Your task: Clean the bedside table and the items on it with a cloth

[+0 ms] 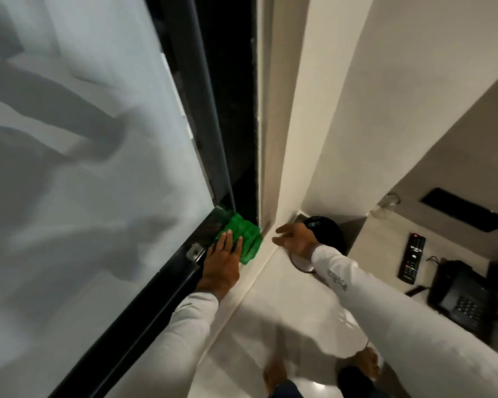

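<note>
My left hand (222, 264) lies flat on a green cloth (246, 235) and presses it onto the dark bottom frame (156, 297) of a frosted glass panel, in the corner by the wall. My right hand (295, 238) hovers with fingers spread and holds nothing, just in front of a black bin (328, 228) on the floor. The bedside table (383, 254) is at the right. On it lie a black remote (411, 258), a black telephone (463, 297) and a clear glass (387, 203).
The frosted glass panel (84, 139) fills the left half. A white wall column (288, 124) rises at the centre. White floor tiles (270, 326) lie below, with my feet (362, 366) at the bottom. A dark wall plate (466, 209) sits above the table.
</note>
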A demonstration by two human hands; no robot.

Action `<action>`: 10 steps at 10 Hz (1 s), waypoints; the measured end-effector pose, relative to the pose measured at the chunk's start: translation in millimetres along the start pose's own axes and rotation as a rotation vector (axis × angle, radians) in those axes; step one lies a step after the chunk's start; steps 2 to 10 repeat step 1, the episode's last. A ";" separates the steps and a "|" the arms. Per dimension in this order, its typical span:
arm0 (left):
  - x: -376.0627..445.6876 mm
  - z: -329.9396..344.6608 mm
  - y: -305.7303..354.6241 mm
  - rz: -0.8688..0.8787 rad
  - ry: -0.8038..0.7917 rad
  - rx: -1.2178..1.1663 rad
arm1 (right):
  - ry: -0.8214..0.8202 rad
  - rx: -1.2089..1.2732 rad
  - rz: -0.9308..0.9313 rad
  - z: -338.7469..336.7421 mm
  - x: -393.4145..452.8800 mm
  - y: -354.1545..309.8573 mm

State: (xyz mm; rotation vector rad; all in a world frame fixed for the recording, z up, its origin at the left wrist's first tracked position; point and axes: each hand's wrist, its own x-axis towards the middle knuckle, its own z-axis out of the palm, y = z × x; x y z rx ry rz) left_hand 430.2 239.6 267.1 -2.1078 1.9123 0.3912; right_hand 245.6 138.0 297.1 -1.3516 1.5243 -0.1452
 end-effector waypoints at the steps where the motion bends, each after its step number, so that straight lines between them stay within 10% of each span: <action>1: 0.1 -17.5 8.4 -0.034 -0.019 0.035 | 0.066 -0.128 -0.033 -49.5 -33.3 18.1; 10: 0.1 -17.5 8.4 -0.034 -0.019 0.035 | 0.066 -0.128 -0.033 -49.5 -33.3 18.1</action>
